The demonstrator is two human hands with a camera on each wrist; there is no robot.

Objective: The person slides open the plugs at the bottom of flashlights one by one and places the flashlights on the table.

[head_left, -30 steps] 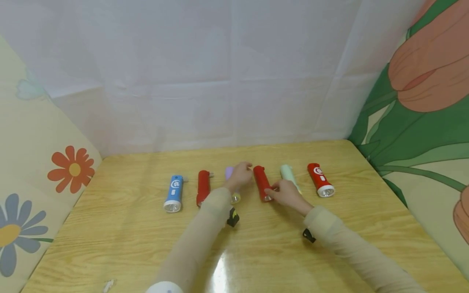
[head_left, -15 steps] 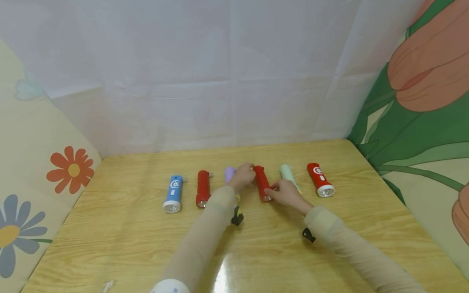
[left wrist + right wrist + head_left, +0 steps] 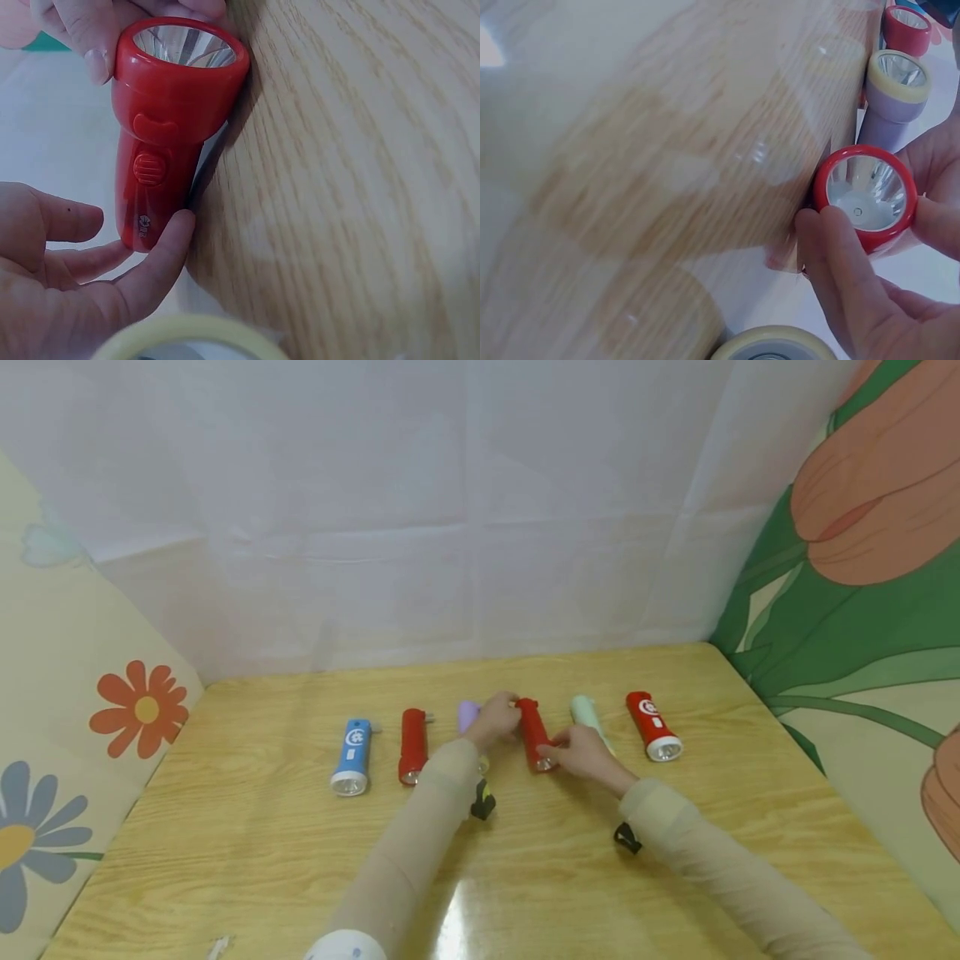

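A red flashlight lies mid-table, its clear lens toward me. My right hand pinches its head; in the right wrist view a thumb and fingers close on the red rim. At the tail is my left hand, with the thumb and fingers around that end in the left wrist view. A purple flashlight with a cream rim is partly covered by the left hand. Beside the right hand lies a mint-green flashlight, its lens end hidden behind that hand in the head view.
A blue flashlight and another red flashlight lie to the left. At the far right is a red flashlight with a white rim. The wooden table meets a pale sheet behind, with flowered panels at both sides.
My left hand has shifted right, from over the purple flashlight to the tail of the middle red flashlight. My right hand keeps its pinch on the head, and the flashlight has hardly moved.
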